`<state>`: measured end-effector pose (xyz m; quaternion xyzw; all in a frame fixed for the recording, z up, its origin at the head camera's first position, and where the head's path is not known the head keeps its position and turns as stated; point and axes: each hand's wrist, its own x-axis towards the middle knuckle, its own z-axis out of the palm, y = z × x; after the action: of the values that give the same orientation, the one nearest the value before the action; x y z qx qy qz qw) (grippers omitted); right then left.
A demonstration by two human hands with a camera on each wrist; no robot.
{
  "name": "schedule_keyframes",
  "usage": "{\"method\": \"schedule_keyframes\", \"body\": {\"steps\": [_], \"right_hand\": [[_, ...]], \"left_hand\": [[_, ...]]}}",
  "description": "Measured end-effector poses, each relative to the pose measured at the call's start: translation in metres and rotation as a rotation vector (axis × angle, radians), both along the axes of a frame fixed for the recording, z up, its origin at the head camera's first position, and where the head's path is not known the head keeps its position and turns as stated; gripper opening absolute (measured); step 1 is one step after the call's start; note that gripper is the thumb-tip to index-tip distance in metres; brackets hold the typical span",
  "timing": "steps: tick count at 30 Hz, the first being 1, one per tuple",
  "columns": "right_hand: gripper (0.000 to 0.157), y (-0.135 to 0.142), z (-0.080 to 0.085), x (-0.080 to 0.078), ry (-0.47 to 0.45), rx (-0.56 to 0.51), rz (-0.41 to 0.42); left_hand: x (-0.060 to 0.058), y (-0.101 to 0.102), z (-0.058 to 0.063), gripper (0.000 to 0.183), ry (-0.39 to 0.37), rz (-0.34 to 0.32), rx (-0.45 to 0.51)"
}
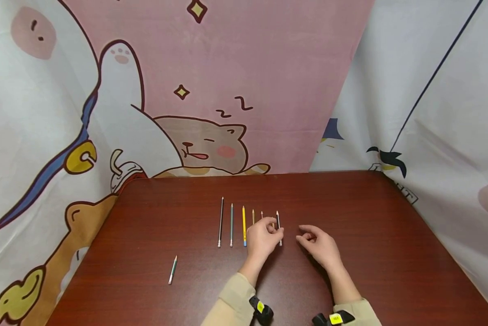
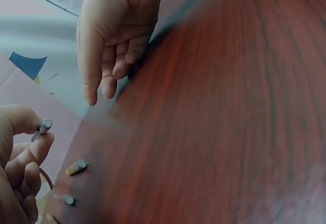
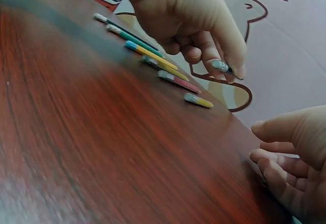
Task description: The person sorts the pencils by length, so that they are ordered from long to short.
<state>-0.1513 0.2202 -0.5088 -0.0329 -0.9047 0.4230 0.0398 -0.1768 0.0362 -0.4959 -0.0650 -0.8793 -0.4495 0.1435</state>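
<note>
My left hand (image 1: 262, 237) pinches a dark pencil (image 1: 279, 228) with a pale end between thumb and finger; its end (image 2: 46, 125) points at the left wrist camera. Right of it, my right hand (image 1: 321, 246) hovers with loosely bent fingers and nothing in them. Beside the left hand is a row of pencils: black (image 1: 221, 222), teal (image 1: 231, 225), yellow with a blue end (image 1: 244, 226), another yellow one (image 3: 165, 67), a red one (image 3: 179, 81) and a short yellow one (image 3: 198, 100). In the head view the left hand partly hides the last three.
A short green-and-white pencil (image 1: 173, 270) lies apart at the left of the brown wooden table (image 1: 137, 231). Behind the table hangs a cartoon-printed cloth (image 1: 288, 90). Each sleeve carries a black wrist device, such as the left one (image 1: 262, 311).
</note>
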Motion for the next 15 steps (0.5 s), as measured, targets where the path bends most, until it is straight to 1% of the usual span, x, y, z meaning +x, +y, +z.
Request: {"method": "schedule_keyframes", "body": {"steps": [2,6,9,15], "right_hand": [[0.037,-0.005,0.0,-0.003,0.016,0.037,0.01],[0.038,-0.018,-0.002,-0.011,0.043,0.074,0.037],[0.037,-0.028,-0.004,-0.017,0.083,0.104,0.05],[0.038,-0.047,-0.008,-0.026,0.138,0.176,0.042]], "left_hand": [[-0.001,-0.003,-0.001,0.02,0.001,0.005,0.016],[-0.002,-0.01,-0.003,0.022,-0.01,0.017,0.01],[-0.004,-0.014,-0.004,0.022,-0.025,0.026,0.007],[-0.005,-0.019,-0.006,0.021,0.017,0.051,-0.013]]}}
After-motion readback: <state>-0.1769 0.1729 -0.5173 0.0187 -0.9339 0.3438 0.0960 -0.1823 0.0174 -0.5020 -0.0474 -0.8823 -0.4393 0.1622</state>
